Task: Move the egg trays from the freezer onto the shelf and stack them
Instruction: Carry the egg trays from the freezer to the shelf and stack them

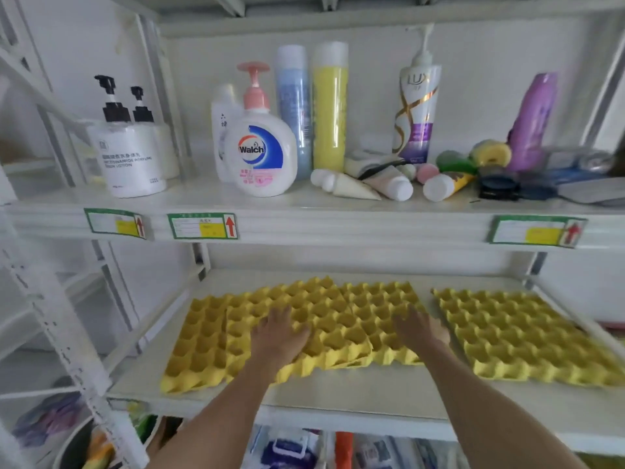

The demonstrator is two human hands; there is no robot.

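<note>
Palms (279, 333) flat on dimpled yellow trays (324, 319)

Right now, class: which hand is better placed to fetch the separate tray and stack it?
The right hand. It rests at the overlapped trays' right edge, nearest the separate tray lying apart to the right. The left hand lies farther left.

A single head-worn wide-angle camera looks forward and slightly down, close to a white shelf (338, 394) holding yellow egg trays (338, 319); the upper shelf (304, 201) with bottles fills the frame's top half.
</note>
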